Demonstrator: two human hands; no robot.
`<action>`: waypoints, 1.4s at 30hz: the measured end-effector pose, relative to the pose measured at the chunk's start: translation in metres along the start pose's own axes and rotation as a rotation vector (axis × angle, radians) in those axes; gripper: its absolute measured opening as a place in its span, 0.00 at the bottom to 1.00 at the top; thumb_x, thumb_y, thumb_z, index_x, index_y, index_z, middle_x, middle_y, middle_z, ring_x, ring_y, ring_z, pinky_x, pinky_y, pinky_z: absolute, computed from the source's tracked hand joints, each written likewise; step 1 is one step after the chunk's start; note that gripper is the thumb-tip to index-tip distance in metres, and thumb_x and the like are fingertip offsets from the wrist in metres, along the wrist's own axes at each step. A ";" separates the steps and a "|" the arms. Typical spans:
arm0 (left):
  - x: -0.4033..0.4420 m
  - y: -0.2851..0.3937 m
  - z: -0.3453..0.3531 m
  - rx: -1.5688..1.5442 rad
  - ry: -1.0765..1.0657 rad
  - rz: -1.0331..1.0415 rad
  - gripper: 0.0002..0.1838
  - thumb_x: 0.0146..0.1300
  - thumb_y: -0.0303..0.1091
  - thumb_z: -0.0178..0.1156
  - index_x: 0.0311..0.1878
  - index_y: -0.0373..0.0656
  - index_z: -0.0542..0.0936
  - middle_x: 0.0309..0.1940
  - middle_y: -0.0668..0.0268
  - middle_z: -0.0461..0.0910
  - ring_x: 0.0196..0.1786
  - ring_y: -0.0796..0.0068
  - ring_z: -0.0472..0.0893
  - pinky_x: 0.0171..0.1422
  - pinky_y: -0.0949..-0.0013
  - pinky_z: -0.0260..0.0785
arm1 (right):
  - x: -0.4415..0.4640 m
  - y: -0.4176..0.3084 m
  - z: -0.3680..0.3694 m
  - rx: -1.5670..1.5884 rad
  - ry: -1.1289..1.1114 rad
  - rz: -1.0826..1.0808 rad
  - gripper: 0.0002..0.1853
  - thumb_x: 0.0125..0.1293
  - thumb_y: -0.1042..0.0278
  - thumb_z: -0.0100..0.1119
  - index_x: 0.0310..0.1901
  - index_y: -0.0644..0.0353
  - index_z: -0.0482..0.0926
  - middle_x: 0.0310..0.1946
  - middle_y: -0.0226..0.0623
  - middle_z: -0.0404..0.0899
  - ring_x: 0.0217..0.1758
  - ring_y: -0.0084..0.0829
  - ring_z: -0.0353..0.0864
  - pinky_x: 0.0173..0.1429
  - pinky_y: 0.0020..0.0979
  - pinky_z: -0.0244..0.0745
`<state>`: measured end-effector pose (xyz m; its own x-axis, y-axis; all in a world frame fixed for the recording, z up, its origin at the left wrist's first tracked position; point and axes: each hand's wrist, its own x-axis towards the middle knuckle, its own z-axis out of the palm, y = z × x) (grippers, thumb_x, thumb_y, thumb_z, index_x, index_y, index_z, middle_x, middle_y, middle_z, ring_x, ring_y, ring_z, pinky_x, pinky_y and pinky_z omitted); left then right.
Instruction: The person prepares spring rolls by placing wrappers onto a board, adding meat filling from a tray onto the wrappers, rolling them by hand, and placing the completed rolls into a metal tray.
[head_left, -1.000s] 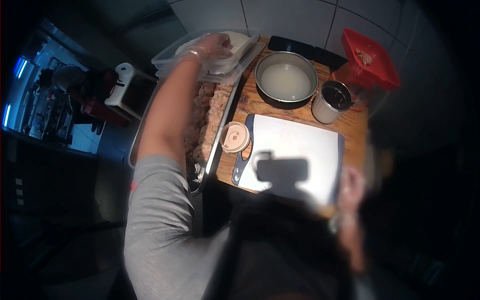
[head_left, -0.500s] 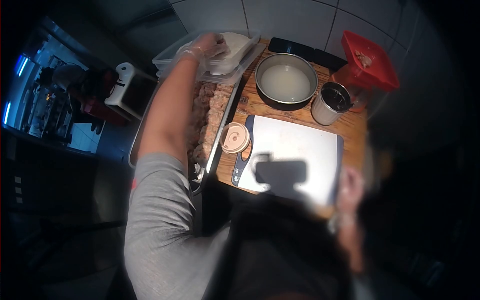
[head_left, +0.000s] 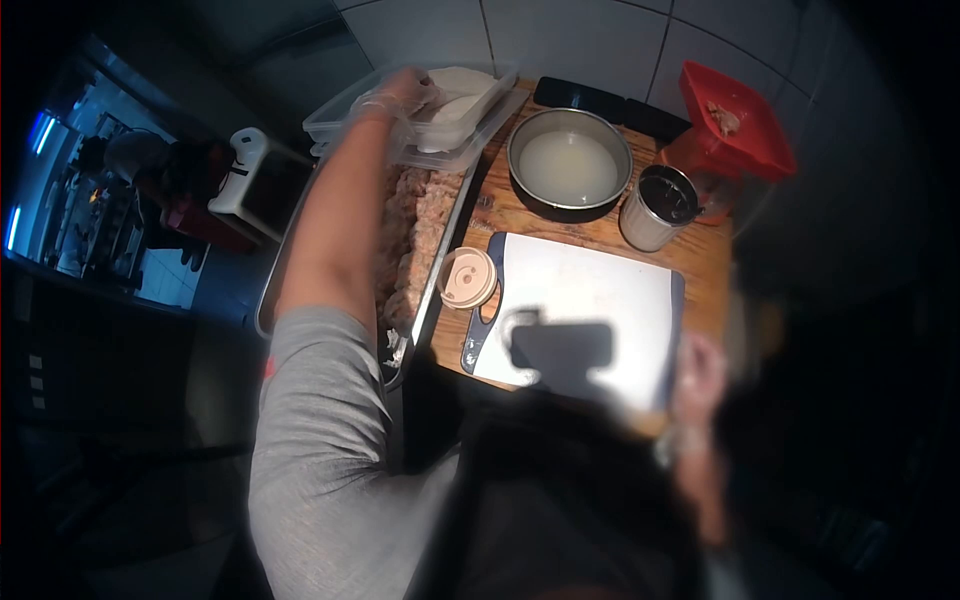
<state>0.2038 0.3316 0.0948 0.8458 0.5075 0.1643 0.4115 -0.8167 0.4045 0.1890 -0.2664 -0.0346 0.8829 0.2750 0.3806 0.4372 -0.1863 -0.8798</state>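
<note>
My left hand, in a clear plastic glove, reaches into a clear plastic container at the far left of the work area. Its fingers are bent together against a pile of thin white sheets; whether they pinch one is hidden. Below that arm, rows of minced meat mixture fill a metal tray. My right hand is a blur beside the right edge of a white cutting board, its fingers too smeared to read. My shadow falls across the board.
A round metal pan of cloudy liquid stands behind the board. Near it are a metal canister and a red container. A beige lid lies by the board's handle. Another person is at far left.
My left hand has shifted slightly, its fingers lower and closer to the white sheets. The view has moved a little; my right hand stays by the board.
</note>
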 end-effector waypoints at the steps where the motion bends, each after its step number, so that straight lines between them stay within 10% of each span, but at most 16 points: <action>1: 0.000 -0.001 -0.002 -0.028 -0.005 -0.036 0.10 0.58 0.36 0.63 0.37 0.39 0.84 0.30 0.64 0.83 0.34 0.74 0.79 0.44 0.67 0.71 | 0.000 0.000 0.000 0.006 -0.001 0.006 0.06 0.64 0.83 0.59 0.42 0.69 0.80 0.42 0.41 0.77 0.48 0.31 0.76 0.52 0.30 0.75; 8: -0.011 0.012 -0.005 -0.164 0.113 0.096 0.07 0.59 0.31 0.59 0.36 0.41 0.83 0.30 0.67 0.82 0.35 0.77 0.77 0.45 0.70 0.71 | -0.002 0.007 -0.002 -0.010 -0.004 0.000 0.07 0.64 0.83 0.59 0.43 0.69 0.80 0.43 0.41 0.76 0.49 0.30 0.76 0.54 0.29 0.75; 14: -0.021 0.036 -0.019 0.252 -0.079 0.016 0.13 0.59 0.33 0.60 0.47 0.47 0.83 0.41 0.57 0.86 0.46 0.59 0.84 0.53 0.62 0.74 | -0.001 0.003 0.000 0.021 -0.003 0.035 0.07 0.63 0.84 0.60 0.43 0.69 0.80 0.44 0.39 0.76 0.49 0.29 0.76 0.54 0.29 0.75; 22: 0.028 -0.068 -0.066 0.841 0.403 0.053 0.10 0.65 0.33 0.52 0.39 0.44 0.83 0.38 0.53 0.83 0.47 0.52 0.84 0.51 0.53 0.77 | -0.002 0.001 -0.003 -0.024 0.003 0.051 0.07 0.63 0.84 0.59 0.43 0.68 0.80 0.45 0.39 0.76 0.46 0.28 0.77 0.52 0.28 0.75; 26: 0.006 -0.073 -0.172 0.447 0.729 -0.329 0.16 0.65 0.41 0.53 0.50 0.46 0.83 0.48 0.54 0.83 0.52 0.46 0.82 0.57 0.51 0.75 | -0.001 0.003 0.001 0.050 0.003 -0.001 0.07 0.63 0.83 0.59 0.43 0.67 0.80 0.44 0.40 0.76 0.45 0.28 0.77 0.52 0.27 0.75; 29: -0.013 -0.044 -0.216 0.499 0.971 0.058 0.18 0.60 0.39 0.54 0.51 0.47 0.81 0.50 0.55 0.82 0.53 0.54 0.82 0.58 0.57 0.74 | -0.001 0.000 -0.001 -0.002 -0.018 -0.047 0.07 0.64 0.83 0.59 0.43 0.67 0.80 0.43 0.39 0.77 0.45 0.28 0.77 0.51 0.28 0.75; 33: -0.046 0.053 -0.243 0.512 0.667 0.127 0.17 0.69 0.50 0.55 0.50 0.50 0.83 0.46 0.53 0.85 0.44 0.54 0.85 0.51 0.57 0.76 | -0.001 0.009 -0.002 -0.074 -0.024 -0.043 0.08 0.63 0.80 0.61 0.45 0.66 0.80 0.43 0.41 0.78 0.44 0.31 0.78 0.51 0.30 0.75; 36: -0.084 0.096 -0.244 -0.490 0.214 0.554 0.12 0.67 0.37 0.57 0.48 0.45 0.83 0.42 0.54 0.86 0.45 0.58 0.85 0.48 0.65 0.77 | -0.001 0.010 -0.001 -0.069 -0.043 0.003 0.11 0.62 0.78 0.63 0.46 0.65 0.80 0.44 0.43 0.78 0.46 0.34 0.78 0.52 0.32 0.75; 37: -0.120 0.144 -0.239 0.488 0.389 0.419 0.10 0.67 0.35 0.58 0.45 0.41 0.83 0.36 0.58 0.86 0.42 0.66 0.85 0.45 0.66 0.77 | -0.001 0.009 0.002 -0.064 -0.058 -0.015 0.12 0.61 0.77 0.65 0.47 0.64 0.80 0.45 0.45 0.78 0.48 0.35 0.79 0.53 0.33 0.75; 40: -0.136 0.145 -0.213 -0.573 0.206 0.348 0.10 0.65 0.34 0.59 0.43 0.39 0.84 0.33 0.59 0.86 0.37 0.69 0.85 0.42 0.68 0.77 | 0.014 -0.028 0.007 -0.331 -0.140 -0.287 0.18 0.58 0.69 0.70 0.50 0.61 0.79 0.51 0.47 0.79 0.58 0.43 0.76 0.61 0.40 0.72; 42: -0.180 0.186 -0.212 0.230 0.296 0.564 0.10 0.64 0.35 0.60 0.43 0.40 0.85 0.32 0.58 0.86 0.35 0.68 0.85 0.41 0.70 0.77 | 0.029 -0.054 0.014 -0.341 -0.211 -0.301 0.23 0.57 0.64 0.71 0.53 0.59 0.79 0.56 0.47 0.77 0.64 0.48 0.72 0.66 0.44 0.68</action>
<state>0.0561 0.1459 0.3311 0.8373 0.0140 0.5466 0.0243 -0.9996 -0.0117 0.1887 -0.2354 0.0200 0.6709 0.5417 0.5064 0.7292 -0.3577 -0.5834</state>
